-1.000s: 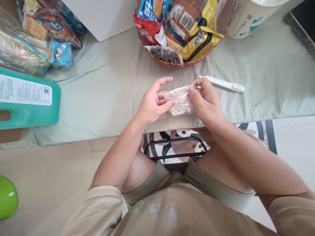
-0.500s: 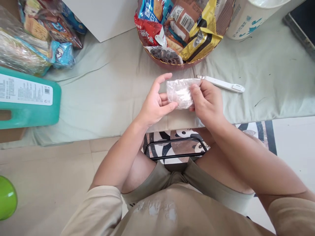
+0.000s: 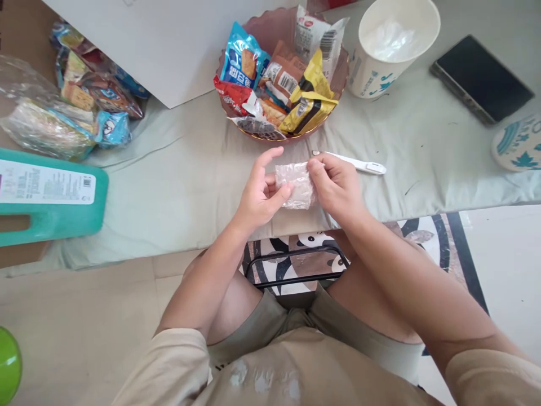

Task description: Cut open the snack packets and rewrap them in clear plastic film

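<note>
The right hand (image 3: 338, 186) pinches the upper right corner of a clear plastic wrapper (image 3: 296, 189) between thumb and bent fingers. The left hand (image 3: 262, 194) holds its left side lightly, thumb across the near face, index finger raised apart. The wrapper is in front of the person, over the cloth's near edge; its upper edge runs left to right from hand to hand. The visible part is nearly square, so I cannot tell a long axis. The film is thin, glossy and crinkled.

Just beyond the right hand, a slim, smooth white tool (image 3: 366, 164) lies lengthwise left to right on the creased, pale green cloth (image 3: 181, 192). Farther off, a round, brownish-pink bowl (image 3: 273, 25) with a gold-edged rim holds shiny snack packets (image 3: 306, 115); right of it stands a tapered cup (image 3: 369, 76).
</note>
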